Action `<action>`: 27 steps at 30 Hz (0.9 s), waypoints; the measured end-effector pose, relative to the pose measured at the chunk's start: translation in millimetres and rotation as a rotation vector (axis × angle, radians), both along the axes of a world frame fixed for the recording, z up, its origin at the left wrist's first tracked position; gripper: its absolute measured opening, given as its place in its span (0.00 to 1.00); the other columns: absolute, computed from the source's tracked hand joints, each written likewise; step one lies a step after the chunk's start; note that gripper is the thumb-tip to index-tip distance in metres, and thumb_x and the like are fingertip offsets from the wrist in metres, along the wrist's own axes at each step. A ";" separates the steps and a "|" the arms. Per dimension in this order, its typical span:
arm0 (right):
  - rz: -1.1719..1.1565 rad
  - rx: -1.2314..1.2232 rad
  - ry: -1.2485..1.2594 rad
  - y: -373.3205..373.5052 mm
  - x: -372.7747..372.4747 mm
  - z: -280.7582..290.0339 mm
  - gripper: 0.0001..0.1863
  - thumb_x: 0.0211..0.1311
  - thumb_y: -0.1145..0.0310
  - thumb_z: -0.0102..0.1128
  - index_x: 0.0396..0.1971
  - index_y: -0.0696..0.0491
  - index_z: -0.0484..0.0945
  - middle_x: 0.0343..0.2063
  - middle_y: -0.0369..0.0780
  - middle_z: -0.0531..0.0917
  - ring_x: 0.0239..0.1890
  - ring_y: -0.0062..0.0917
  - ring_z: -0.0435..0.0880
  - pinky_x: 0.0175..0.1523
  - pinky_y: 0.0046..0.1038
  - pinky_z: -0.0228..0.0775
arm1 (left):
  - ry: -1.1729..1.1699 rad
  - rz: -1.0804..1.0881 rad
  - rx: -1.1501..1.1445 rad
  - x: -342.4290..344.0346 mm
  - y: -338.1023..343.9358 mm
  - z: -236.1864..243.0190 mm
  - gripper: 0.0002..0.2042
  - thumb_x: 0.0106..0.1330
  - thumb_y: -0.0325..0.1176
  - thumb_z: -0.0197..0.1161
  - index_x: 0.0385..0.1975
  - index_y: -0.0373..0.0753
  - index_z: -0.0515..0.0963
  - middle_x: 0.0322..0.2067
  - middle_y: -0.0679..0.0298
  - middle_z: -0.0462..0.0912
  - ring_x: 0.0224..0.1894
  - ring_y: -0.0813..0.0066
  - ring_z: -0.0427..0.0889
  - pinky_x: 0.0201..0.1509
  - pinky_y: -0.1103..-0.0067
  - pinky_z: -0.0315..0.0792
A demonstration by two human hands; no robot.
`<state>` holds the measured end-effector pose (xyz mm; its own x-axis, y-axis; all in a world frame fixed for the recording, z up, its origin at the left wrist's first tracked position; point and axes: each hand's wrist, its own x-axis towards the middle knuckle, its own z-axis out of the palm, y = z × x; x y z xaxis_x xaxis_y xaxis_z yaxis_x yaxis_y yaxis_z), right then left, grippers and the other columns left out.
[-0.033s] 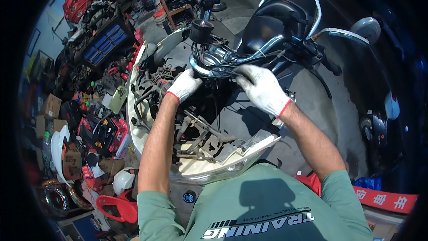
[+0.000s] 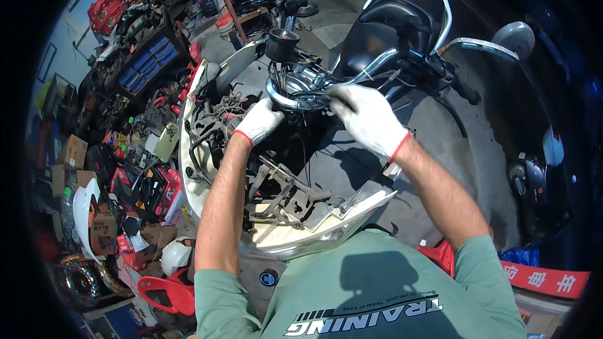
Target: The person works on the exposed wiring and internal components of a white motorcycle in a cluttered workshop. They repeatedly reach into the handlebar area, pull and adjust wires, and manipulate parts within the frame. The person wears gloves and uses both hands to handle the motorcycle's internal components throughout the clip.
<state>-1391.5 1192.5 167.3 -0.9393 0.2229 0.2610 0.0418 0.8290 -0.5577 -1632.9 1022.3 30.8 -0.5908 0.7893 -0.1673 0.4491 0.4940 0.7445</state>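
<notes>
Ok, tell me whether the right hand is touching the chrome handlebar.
Touching. The head view shows the gloved right hand laid over the chrome handlebar, fingers on it.

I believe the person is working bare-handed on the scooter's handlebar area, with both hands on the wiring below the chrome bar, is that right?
Not quite: the head view shows both hands in white work gloves with red cuffs, not bare. The rest stands: the left hand and the right hand are both at the wiring by the chrome handlebar of the scooter, whose front cover is off.
</notes>
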 end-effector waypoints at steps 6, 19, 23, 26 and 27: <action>-0.038 0.063 -0.031 56.0 -61.0 23.2 0.15 0.67 0.66 0.54 0.48 0.54 0.84 0.45 0.49 0.85 0.52 0.42 0.83 0.60 0.39 0.72 | 0.004 0.000 0.058 2.9 5.2 -0.4 0.19 0.62 0.22 0.53 0.53 0.27 0.78 0.46 0.54 0.86 0.48 0.73 0.81 0.58 0.75 0.74; 0.014 0.242 -0.363 77.2 -101.3 5.2 0.22 0.58 0.69 0.54 0.52 0.51 0.84 0.51 0.47 0.85 0.55 0.41 0.84 0.61 0.36 0.74 | 0.042 0.024 -0.009 17.4 2.9 24.3 0.18 0.62 0.26 0.57 0.52 0.26 0.78 0.44 0.55 0.85 0.43 0.73 0.81 0.52 0.74 0.75; -0.023 0.202 -0.178 80.5 -79.5 9.7 0.28 0.51 0.77 0.50 0.56 0.52 0.81 0.55 0.50 0.81 0.58 0.43 0.80 0.67 0.37 0.69 | -0.057 0.074 0.028 18.4 5.5 23.5 0.22 0.59 0.28 0.60 0.55 0.28 0.74 0.46 0.50 0.85 0.47 0.65 0.83 0.56 0.73 0.75; -0.076 0.061 0.065 71.5 -44.4 17.8 0.22 0.59 0.78 0.49 0.53 0.56 0.81 0.52 0.47 0.83 0.55 0.37 0.83 0.64 0.34 0.72 | -0.077 0.009 0.004 31.1 4.3 52.6 0.23 0.59 0.28 0.60 0.56 0.28 0.73 0.46 0.50 0.85 0.48 0.65 0.83 0.57 0.73 0.74; -0.065 -0.010 0.137 67.6 -30.2 17.0 0.20 0.61 0.77 0.50 0.53 0.56 0.81 0.51 0.46 0.84 0.54 0.36 0.84 0.63 0.33 0.73 | -0.062 -0.005 0.003 29.1 3.0 51.1 0.23 0.60 0.28 0.64 0.56 0.29 0.75 0.48 0.52 0.85 0.50 0.65 0.83 0.59 0.73 0.74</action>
